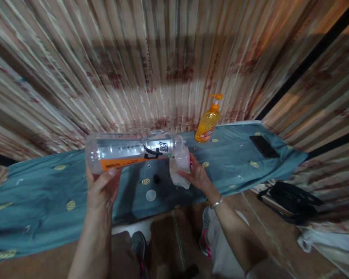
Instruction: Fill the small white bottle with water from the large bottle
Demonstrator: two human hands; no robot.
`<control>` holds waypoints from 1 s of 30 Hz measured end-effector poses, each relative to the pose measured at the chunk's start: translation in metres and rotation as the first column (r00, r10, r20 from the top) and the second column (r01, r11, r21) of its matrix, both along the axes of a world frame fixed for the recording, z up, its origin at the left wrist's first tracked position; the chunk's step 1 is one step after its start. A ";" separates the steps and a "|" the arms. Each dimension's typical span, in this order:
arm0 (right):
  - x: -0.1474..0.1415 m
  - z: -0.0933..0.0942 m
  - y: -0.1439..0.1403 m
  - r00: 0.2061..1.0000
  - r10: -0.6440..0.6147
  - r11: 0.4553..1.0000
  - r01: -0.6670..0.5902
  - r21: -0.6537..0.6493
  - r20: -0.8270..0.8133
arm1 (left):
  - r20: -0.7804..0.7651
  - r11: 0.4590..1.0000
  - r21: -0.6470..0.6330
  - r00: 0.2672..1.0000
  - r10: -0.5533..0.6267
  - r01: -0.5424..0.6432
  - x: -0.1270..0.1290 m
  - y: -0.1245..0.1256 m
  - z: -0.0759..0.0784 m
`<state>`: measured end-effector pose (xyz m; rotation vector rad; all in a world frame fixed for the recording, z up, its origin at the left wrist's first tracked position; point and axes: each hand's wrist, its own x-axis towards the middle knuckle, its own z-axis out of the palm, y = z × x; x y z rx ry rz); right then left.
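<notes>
My left hand (103, 190) is closed around the base end of a large clear plastic bottle (123, 149) with an orange and black label. The bottle lies nearly level in the air, its neck pointing right. Right at its mouth is a small translucent container (182, 157), held in my right hand (198, 174). White, crumpled material, perhaps tissue or thin plastic, hangs below that container (179, 179). Whether liquid passes between the two is unclear. A small dark cap (156, 178) and a round translucent lid (151, 195) lie on the cloth below.
A blue-green patterned cloth (46, 186) covers the long narrow table. Toward the back stands an orange pump bottle (208, 124), with a dark phone (264, 147) farther right. Pleated curtains (119, 77) hang behind. On the floor at right sits a black bag (291, 201).
</notes>
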<state>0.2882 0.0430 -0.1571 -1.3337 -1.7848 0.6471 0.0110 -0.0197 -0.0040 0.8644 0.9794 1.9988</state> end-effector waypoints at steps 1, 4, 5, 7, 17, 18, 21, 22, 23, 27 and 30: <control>0.000 0.000 0.000 1.000 0.002 1.000 -0.002 0.001 0.003 | -0.009 1.000 -0.003 1.000 0.002 -0.002 0.000 0.000 0.000; 0.000 0.000 0.000 1.000 0.016 1.000 -0.016 0.012 0.012 | -0.028 1.000 -0.016 0.999 0.015 -0.015 0.000 -0.001 0.001; 0.001 0.000 0.000 1.000 0.021 1.000 -0.021 0.015 0.019 | -0.031 1.000 -0.018 0.999 0.017 -0.017 0.000 -0.001 0.001; 0.001 0.000 0.000 0.999 0.028 0.999 -0.029 0.018 0.034 | -0.041 1.000 -0.012 0.999 0.014 -0.015 0.000 -0.001 0.001; -0.001 -0.006 0.000 0.998 0.027 0.992 -0.034 0.118 0.064 | -0.118 0.997 0.075 0.993 0.019 -0.010 -0.002 0.000 0.000; -0.001 -0.007 0.000 0.997 0.022 0.991 -0.030 0.133 0.068 | -0.116 0.997 0.078 0.993 0.019 -0.010 -0.002 0.000 -0.001; -0.002 -0.010 0.001 0.997 0.025 0.989 -0.036 0.144 0.077 | -0.108 0.997 0.072 0.994 0.019 -0.011 -0.003 0.000 -0.002; -0.002 -0.010 0.001 0.996 0.026 0.990 -0.037 0.139 0.080 | -0.114 0.997 0.073 0.993 0.018 -0.009 -0.004 -0.001 -0.002; -0.001 -0.011 0.001 0.996 0.025 0.990 -0.036 0.135 0.083 | -0.123 0.997 0.074 0.992 0.015 -0.006 -0.004 -0.001 -0.002; -0.001 -0.010 0.002 0.997 0.029 0.991 -0.038 0.125 0.076 | -0.148 0.998 0.062 0.989 0.016 -0.007 -0.005 -0.001 -0.003; 0.000 -0.008 0.002 0.997 0.039 0.993 -0.045 0.107 0.065 | -0.154 0.998 0.064 0.988 0.025 -0.016 -0.006 0.000 -0.004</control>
